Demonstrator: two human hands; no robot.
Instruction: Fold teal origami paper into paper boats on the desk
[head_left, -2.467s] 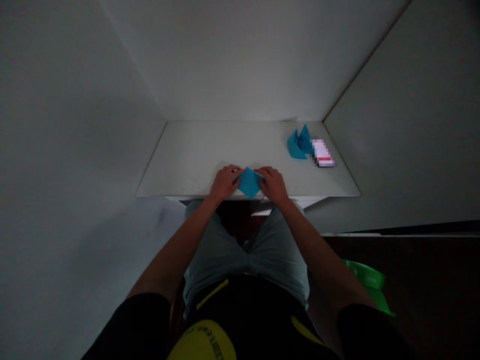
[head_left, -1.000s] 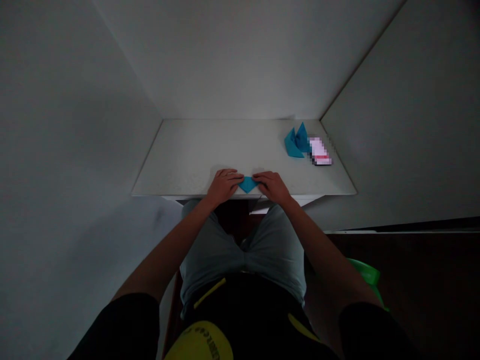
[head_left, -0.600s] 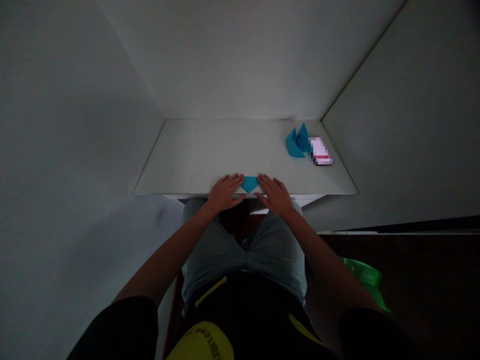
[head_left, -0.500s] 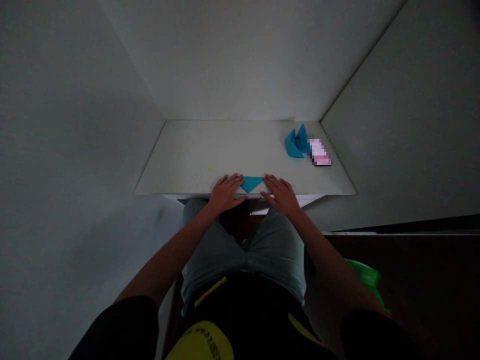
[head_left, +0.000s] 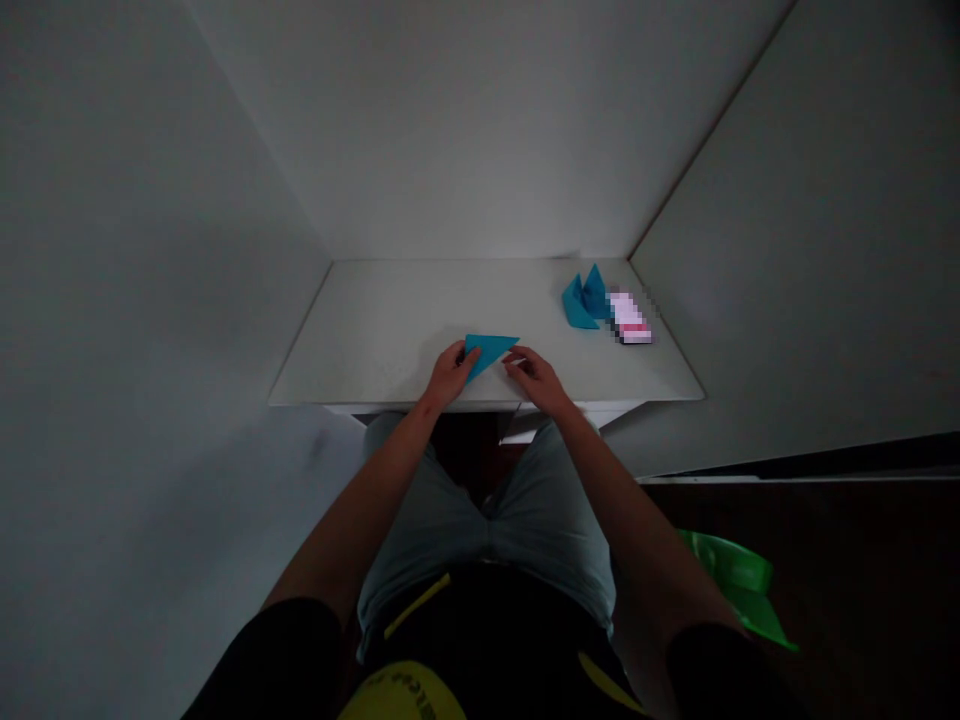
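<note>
A folded piece of blue paper [head_left: 491, 350], now a pointed triangle, is held just above the front part of the white table. My left hand [head_left: 451, 372] grips its left side, thumb on top and the fingers partly hidden behind it. My right hand [head_left: 536, 378] is by the paper's right tip, fingers curled and apart; whether a fingertip touches the tip is hard to see. Farther back on the right stands a blue folded-paper shape [head_left: 585, 300] with two upright points.
Beside the paper shape lies a phone [head_left: 630, 318] with a blurred-out screen. The white table [head_left: 375, 330] is hemmed in by walls at the back and both sides. A green plastic object [head_left: 731, 575] is on the dark floor at the lower right.
Both hands were flat at the sides of the paper on the table. The left has since gripped and lifted it, turning it; the right has curled its fingers near the tip.
</note>
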